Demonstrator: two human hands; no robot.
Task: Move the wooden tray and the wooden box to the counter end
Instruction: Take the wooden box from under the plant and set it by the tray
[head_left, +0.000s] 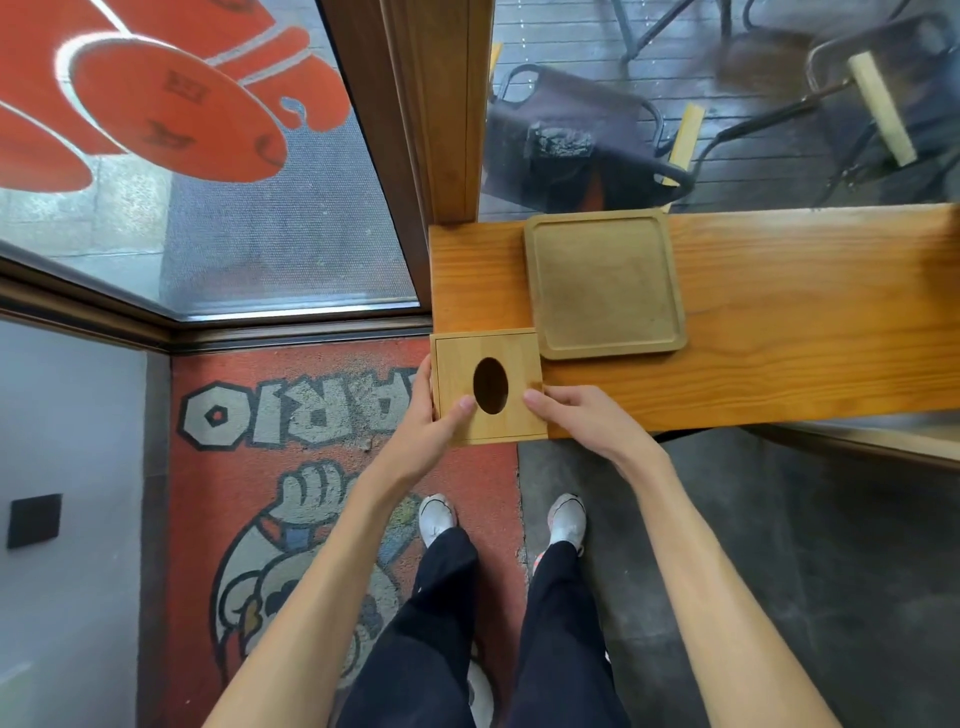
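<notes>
I see both hands on the wooden box (488, 387). The left hand (434, 423) wraps its left side, thumb lying across the top near the oval hole (490, 385), the other fingers out of sight along the left wall. The right hand (574, 418) presses flat against the box's right side, fingertips touching the top right edge; its fingers are extended rather than curled, so I read the box as held between the two hands. Whether the box rests on the wood or is held just above it, I cannot tell.

The box sits between my hands at the near left corner of the counter (779, 332), its left edge about level with the counter's end and its near edge reaching slightly past the counter's front.

Just beyond the right hand, touching or almost touching the box's far right corner, lies the wooden tray (605, 283), flat on the counter with a raised rim and nothing in it. It is turned a little out of square with the counter.

Beyond the left hand a glass door (234, 208) carries a red graphic. Below my forearms lies a red floor mat (291, 415) with cartoon lettering, and I see two white shoes (436, 519) and dark trousers (431, 623). Past the tray, through the window, stand dark chairs (576, 135).
</notes>
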